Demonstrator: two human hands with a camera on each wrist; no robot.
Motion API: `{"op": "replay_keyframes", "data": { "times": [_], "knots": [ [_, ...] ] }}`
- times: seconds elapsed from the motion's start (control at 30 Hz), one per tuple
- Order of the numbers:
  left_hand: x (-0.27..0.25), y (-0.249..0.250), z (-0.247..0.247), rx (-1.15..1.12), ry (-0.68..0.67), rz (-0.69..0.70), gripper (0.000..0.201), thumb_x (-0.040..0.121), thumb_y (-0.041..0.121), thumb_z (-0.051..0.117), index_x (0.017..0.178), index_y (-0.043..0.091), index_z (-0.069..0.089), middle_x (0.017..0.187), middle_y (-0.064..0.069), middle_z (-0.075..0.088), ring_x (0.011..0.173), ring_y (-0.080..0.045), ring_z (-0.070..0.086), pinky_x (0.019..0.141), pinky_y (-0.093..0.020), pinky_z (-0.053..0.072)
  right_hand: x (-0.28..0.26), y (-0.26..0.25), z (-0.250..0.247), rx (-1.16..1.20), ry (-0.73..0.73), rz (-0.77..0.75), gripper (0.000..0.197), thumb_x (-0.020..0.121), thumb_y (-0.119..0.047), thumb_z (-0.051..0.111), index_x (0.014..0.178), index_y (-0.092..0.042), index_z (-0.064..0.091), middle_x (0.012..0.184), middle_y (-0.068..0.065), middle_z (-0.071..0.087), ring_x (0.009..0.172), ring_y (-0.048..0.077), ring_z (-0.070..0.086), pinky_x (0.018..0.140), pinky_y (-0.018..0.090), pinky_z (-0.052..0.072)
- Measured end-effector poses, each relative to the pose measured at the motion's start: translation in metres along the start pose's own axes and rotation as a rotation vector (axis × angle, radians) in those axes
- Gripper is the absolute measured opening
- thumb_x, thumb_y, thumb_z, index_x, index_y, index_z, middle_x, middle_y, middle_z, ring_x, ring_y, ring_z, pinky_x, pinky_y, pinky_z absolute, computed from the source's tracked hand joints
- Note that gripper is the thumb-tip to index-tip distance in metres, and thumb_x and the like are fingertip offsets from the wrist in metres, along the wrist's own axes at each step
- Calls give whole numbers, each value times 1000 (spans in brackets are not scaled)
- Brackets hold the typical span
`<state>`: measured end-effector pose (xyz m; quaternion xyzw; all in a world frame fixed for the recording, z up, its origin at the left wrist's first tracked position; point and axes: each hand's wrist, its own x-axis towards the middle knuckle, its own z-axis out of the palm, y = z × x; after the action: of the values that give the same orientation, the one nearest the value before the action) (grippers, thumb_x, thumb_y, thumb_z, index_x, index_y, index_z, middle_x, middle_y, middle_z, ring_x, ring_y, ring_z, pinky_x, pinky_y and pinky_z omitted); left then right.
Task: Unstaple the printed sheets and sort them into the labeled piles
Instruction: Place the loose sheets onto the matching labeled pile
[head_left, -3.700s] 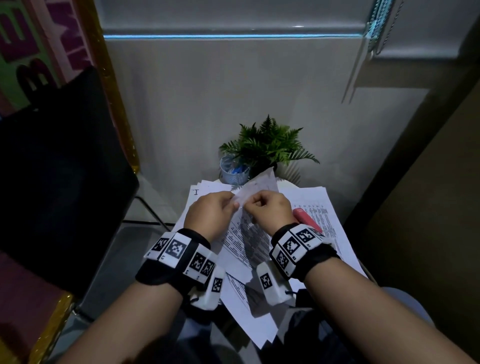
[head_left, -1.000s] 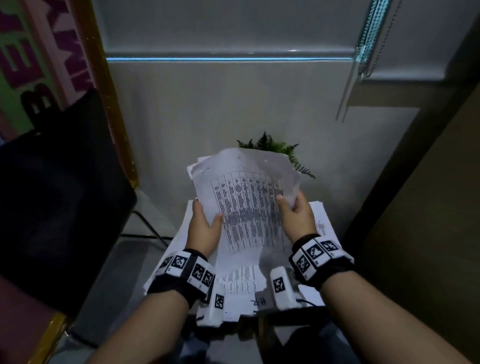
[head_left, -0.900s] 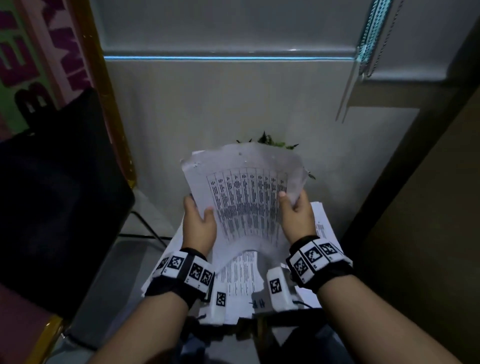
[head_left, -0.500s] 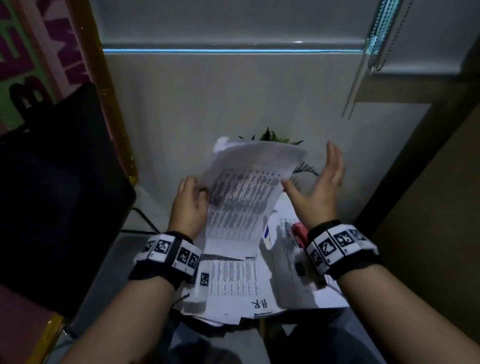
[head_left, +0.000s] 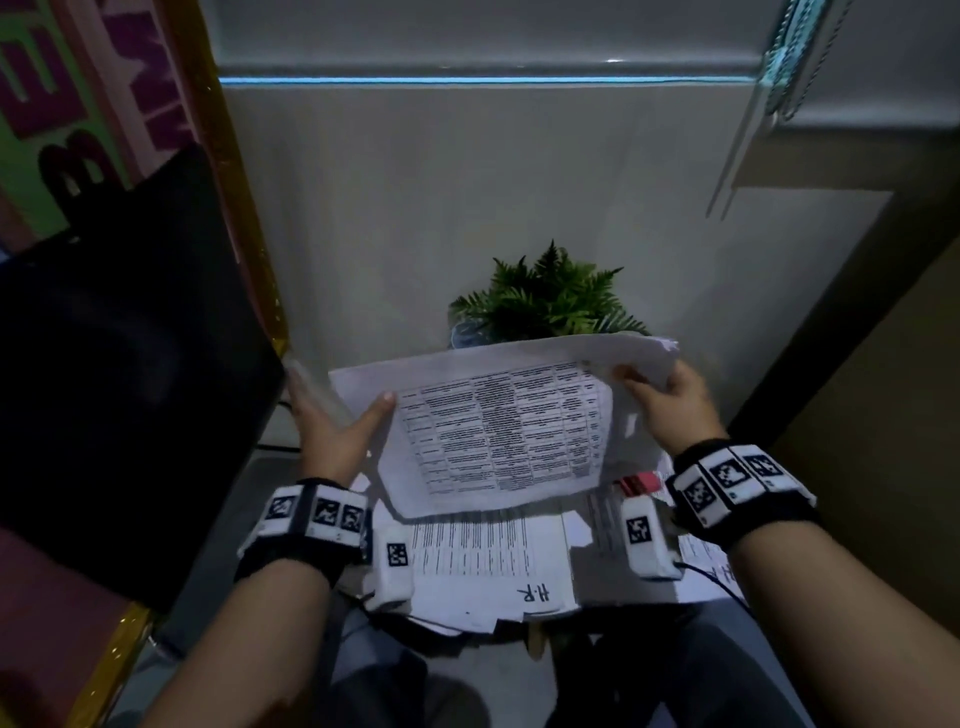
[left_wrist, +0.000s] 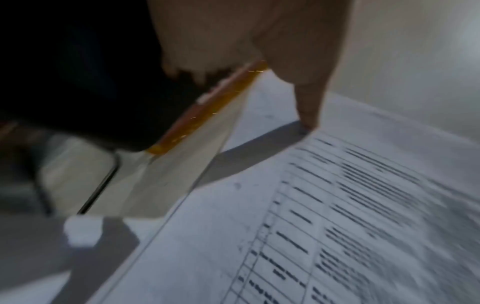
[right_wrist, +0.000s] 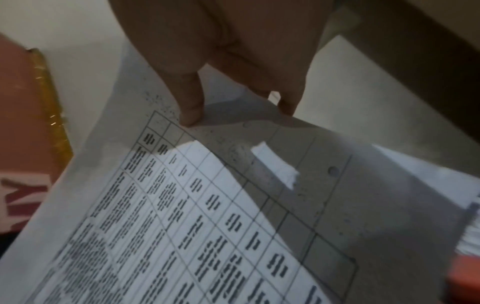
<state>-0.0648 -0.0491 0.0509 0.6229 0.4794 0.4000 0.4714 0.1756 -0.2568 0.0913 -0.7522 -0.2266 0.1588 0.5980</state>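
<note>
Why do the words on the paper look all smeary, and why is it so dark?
Left wrist view: the white printed sheet is motion-blurred. Right wrist view: the right hand shadows its corner. Head view: the room is dim, the table print stays unreadable.

printed sheet (head_left: 498, 431) hides the plant (head_left: 550, 301) pot — its table text is too blurred to read.
</note>
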Motion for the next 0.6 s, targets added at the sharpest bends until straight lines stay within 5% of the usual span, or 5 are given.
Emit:
{"op": "replay_keyframes", "data": {
  "times": [0.13, 0.27, 0.37, 0.47, 0.6],
  "knots": [
    [0, -7, 2, -307, -156, -86, 84, 80, -1, 68, 145, 19, 19, 123, 1, 58, 97, 1, 62, 68, -13, 51, -4, 10, 1, 96, -34, 64, 17, 84, -6, 67, 93, -19, 63, 87, 0, 65, 73, 8, 60, 64, 17, 49],
    [0, -24, 13, -224, -148, -133, 64, 81, -6, 66, 134, 8, 33, 119, -7, 57, 105, -21, 56, 87, -35, 47, -7, 32, 17, 109, -65, 179, 24, 70, -17, 79, 88, -24, 64, 92, 2, 70, 87, 22, 65, 83, 38, 52],
    [-7, -45, 25, -71, -151, -144, 40, 87, -8, 55, 119, 9, 38, 90, -7, 56, 92, -22, 52, 73, -29, 45, -5, 57, 30, -82, -136, 225, 55, 66, -38, 77, 114, -19, 60, 108, 7, 66, 101, 25, 61, 88, 37, 49],
    [-12, -56, 35, 63, -107, -73, 15, 91, 0, 51, 101, 11, 47, 91, -9, 55, 88, -21, 51, 78, -33, 46, -3, 63, 35, -199, -40, 205, 39, 88, -26, 64, 121, -8, 57, 111, 11, 62, 101, 24, 57, 80, 23, 37],
    [-3, -51, 37, -44, -46, -111, 28, 89, 7, 60, 111, 12, 44, 109, -10, 57, 100, -22, 55, 91, -36, 46, -8, 55, 33, 49, 80, 174, 18, 86, -17, 66, 104, -16, 62, 96, 7, 63, 93, 24, 59, 83, 35, 48]
  ]
}}
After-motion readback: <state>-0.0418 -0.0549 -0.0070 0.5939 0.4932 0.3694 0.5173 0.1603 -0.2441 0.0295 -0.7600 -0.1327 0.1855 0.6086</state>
